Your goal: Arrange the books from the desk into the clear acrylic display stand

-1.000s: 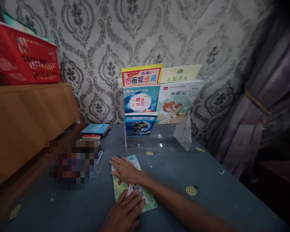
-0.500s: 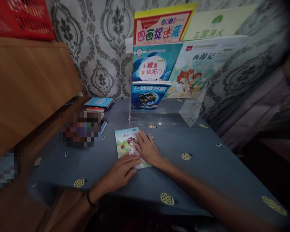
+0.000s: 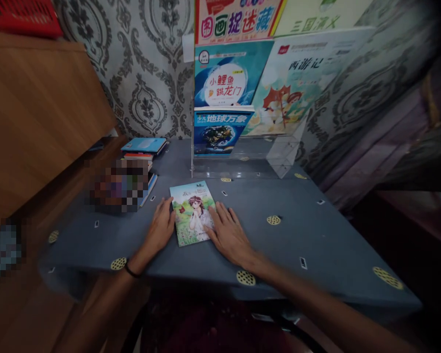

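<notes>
So a second ago both hands were lying right across the thin paperback book with a pale-blue and green illustrated cover point(image 3: 193, 218). Now they're out at its sides: left hand point(image 3: 160, 225) by the left edge, right hand point(image 3: 230, 235) by the right, thumb near the cover's lower corner. Both look open and flat-ish; can't tell if either's pinching. Book's flat on the blue-grey, pineapple-print-covered counter point(image 3: 301, 223), in front of the clear plastic book rack point(image 3: 284, 156). Upshot: nearly the whole cover shows, and I'd say it's steadied from both sides.
</notes>
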`<state>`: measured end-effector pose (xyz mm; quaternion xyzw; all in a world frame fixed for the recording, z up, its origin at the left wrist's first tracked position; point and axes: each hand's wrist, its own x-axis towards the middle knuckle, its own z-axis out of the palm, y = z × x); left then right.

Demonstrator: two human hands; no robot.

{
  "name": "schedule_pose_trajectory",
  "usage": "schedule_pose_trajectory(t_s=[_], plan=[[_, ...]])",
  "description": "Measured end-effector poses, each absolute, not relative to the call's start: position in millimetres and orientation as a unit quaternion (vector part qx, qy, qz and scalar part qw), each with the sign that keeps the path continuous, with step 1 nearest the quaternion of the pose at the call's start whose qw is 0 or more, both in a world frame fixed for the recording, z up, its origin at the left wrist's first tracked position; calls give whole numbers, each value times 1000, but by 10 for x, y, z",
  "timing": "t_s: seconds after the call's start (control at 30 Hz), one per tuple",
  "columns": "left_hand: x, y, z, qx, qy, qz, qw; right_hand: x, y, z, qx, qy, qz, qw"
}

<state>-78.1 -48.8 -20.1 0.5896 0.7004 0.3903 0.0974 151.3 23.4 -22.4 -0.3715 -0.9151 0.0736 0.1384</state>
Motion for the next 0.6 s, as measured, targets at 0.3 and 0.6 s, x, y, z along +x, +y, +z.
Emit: schedule_pose_trajectory(t_s=[0.3,0.6], plan=[[-858,-327,-133,489,636,518,297,1548,277,-228,-343,-918,92,178],[-854,-292,33,300,585,612,439,1583,286,-173,-343,-913,129,178]])
